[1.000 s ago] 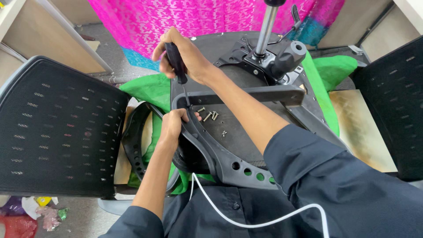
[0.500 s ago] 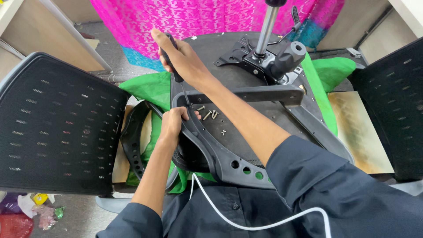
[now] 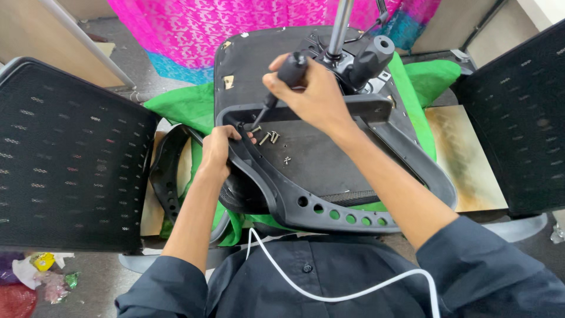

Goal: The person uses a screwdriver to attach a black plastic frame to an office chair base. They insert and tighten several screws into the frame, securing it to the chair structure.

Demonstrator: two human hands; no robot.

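At the far left a black mesh chair back (image 3: pixel 70 153) stands beside the work, with scraps of coloured litter (image 3: pixel 35 277) on the floor near its lower corner. Just right of it a curved black armrest piece (image 3: pixel 168 176) lies on a green cloth (image 3: pixel 182 106). The left hand (image 3: pixel 219 150) comes next, its fingers curled and clamped over the left edge of the dark grey plastic frame (image 3: pixel 294 203), which arcs across the upturned chair seat (image 3: pixel 312 159) near the person. Just right of that hand, a few loose screws (image 3: pixel 268 138) lie on the seat's underside, inside the frame. Above them the right hand (image 3: pixel 315 94) is closed around the black handle of a screwdriver (image 3: pixel 282 82), whose shaft slants down and left to the frame's far-left corner; whether the tip sits in a screw head there is hard to tell. Farther right, the metal post (image 3: pixel 340 26) and the black mechanism (image 3: pixel 368 59) rise from the seat, with pink fabric (image 3: pixel 235 29) behind. A white cable (image 3: pixel 329 291) trails over the person's dark shirt. A second mesh chair back (image 3: pixel 518 123) stands at the far right.
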